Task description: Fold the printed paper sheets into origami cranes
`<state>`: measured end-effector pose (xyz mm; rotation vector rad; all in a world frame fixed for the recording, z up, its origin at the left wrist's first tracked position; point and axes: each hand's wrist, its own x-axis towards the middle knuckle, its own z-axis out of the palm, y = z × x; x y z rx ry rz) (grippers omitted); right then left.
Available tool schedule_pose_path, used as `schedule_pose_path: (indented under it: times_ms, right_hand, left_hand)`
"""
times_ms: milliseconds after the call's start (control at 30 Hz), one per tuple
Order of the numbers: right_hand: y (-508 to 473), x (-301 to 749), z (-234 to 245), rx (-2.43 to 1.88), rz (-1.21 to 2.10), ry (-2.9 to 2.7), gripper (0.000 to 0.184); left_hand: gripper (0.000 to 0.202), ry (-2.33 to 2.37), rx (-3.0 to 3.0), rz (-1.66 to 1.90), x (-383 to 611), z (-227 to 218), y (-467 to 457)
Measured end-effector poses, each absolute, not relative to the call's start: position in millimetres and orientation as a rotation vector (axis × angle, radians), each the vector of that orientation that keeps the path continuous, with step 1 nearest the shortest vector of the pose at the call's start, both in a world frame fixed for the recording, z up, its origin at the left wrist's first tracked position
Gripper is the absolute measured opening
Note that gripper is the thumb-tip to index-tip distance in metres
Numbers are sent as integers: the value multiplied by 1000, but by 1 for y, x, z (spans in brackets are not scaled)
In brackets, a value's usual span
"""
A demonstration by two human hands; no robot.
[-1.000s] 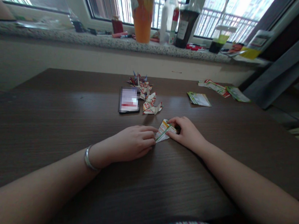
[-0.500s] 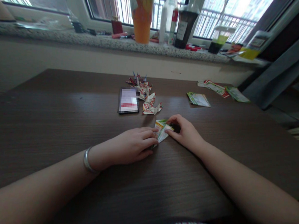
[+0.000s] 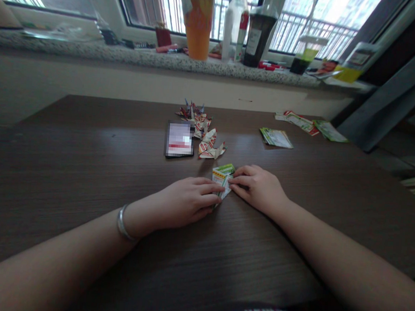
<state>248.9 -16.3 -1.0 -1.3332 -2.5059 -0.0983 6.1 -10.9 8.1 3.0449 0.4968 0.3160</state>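
Dark brown wood-grain table [image 3: 87, 167] w/ a small, black-framed rectangular device [image 3: 179, 139], screen pixelated, lying flat toward the far edge. Beyond it, a speckled grey stone windowsill [image 3: 129, 57] holds, L to R: small dark-red bottle [image 3: 163, 35]; tall clear cup of orange drink [image 3: 198, 30]; clear plastic bottle [image 3: 231, 30]; clear cup of dark liquid w/ white label [image 3: 256, 39]; smaller clear cup, yellow-green above, blackish below [image 3: 304, 54]; clear container w/ yellow liquid [image 3: 349, 72]. Dark balcony railing [image 3: 334, 39] outside, thru the glass. Grey fabric curtain [image 3: 387, 89], far R.
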Motion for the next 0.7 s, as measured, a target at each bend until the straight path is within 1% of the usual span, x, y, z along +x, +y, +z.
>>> schedule_pose_path:
  times_ms: [100, 267, 467, 567, 700]
  right_hand:
    - [-16, 249, 0, -1354, -122, -2534, 24]
    - [-13, 252, -1, -1345, -112, -2475, 21]
    - [-14, 252, 1, -1054, -95, -2563, 15]
    - [-18, 249, 3, -943, -64, -2622, 17]
    - [-23, 244, 5, -912, -76, -2660, 20]
  left_hand:
    - [23, 495, 3020, 334, 5, 6, -9]
    - [38, 490, 3010, 334, 5, 4, -9]
    - [39, 514, 3028, 318, 5, 4, -11]
    - [37, 510, 3027, 319, 5, 2, -11]
    - [37, 503, 3029, 330, 5, 2, -11]
